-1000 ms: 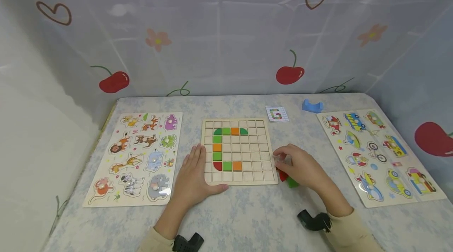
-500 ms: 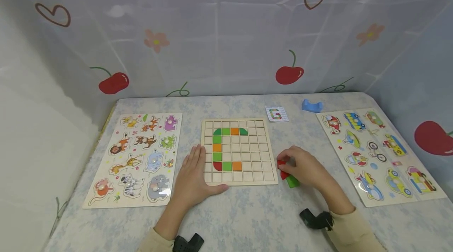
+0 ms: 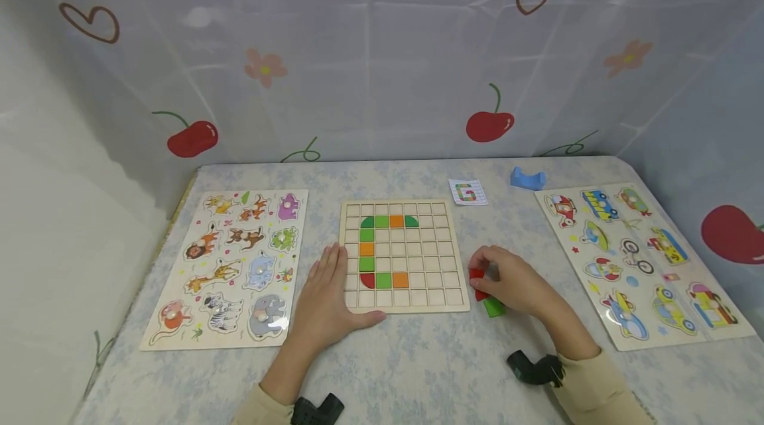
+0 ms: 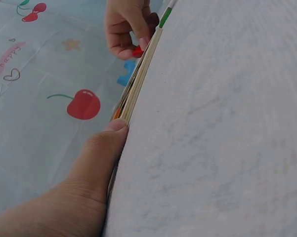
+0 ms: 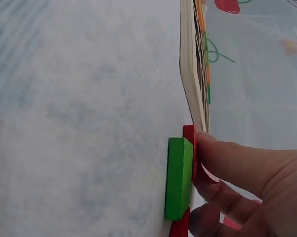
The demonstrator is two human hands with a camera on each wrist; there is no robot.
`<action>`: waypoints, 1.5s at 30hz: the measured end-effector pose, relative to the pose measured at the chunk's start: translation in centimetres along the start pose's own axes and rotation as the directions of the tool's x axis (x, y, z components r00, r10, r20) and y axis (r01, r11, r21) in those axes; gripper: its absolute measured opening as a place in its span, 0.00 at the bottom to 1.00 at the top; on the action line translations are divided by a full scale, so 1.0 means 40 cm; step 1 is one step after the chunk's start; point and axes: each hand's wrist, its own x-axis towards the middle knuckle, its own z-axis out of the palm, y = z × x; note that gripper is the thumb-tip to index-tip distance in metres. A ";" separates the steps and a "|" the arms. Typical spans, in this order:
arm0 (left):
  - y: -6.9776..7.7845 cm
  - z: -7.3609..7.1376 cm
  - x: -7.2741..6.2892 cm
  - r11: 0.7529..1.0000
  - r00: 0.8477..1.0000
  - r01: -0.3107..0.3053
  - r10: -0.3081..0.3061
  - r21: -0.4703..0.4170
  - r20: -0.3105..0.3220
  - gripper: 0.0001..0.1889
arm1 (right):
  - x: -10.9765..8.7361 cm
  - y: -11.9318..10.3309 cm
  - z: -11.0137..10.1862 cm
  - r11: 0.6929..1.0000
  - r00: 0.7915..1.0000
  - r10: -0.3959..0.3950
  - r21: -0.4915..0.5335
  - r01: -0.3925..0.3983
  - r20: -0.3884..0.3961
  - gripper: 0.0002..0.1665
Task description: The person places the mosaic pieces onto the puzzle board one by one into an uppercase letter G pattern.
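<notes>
A square wooden grid board [image 3: 406, 256] lies mid-table, with green, orange and red tiles set in a C-shaped run. My left hand [image 3: 322, 299] rests against its left edge, fingers straight, the thumb along the front edge. Just right of the board, my right hand [image 3: 510, 282] pinches a red tile [image 3: 475, 274] between thumb and fingertips; its exact shape is partly hidden by the fingers. Beside it on the table lie a green tile [image 5: 178, 177] and another red piece [image 5: 180, 227], close under that hand.
Behind the board's right corner lies a small card [image 3: 468, 192] printed with a G-shaped tile pattern. A blue curved piece [image 3: 528, 178] is farther right. An animal puzzle board [image 3: 229, 269] lies left, a vehicle puzzle board [image 3: 641, 266] right. A printed cloth stands behind.
My right hand has shifted slightly right, away from the board's edge, and a red tile now shows at its fingertips. The left hand and the tiles on the board stay put.
</notes>
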 end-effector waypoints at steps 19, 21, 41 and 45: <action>-0.001 0.001 0.001 1.000 1.000 0.008 -0.008 -0.001 0.005 0.72 | 0.051 -0.110 0.047 0.977 0.989 -0.124 0.185 0.108 0.082 0.08; -0.002 0.002 0.001 1.000 1.000 0.012 -0.012 0.000 0.007 0.72 | 0.061 -0.122 0.062 0.977 0.987 -0.135 0.178 0.118 0.089 0.08; 0.000 0.002 0.004 1.000 1.000 0.011 -0.011 0.007 0.006 0.72 | 0.080 -0.171 0.105 0.982 0.981 -0.186 -0.004 0.187 0.049 0.03; 0.000 0.002 0.003 1.000 1.000 0.016 -0.016 0.004 0.010 0.72 | 0.075 -0.171 0.105 0.981 0.980 -0.194 -0.009 0.194 0.034 0.04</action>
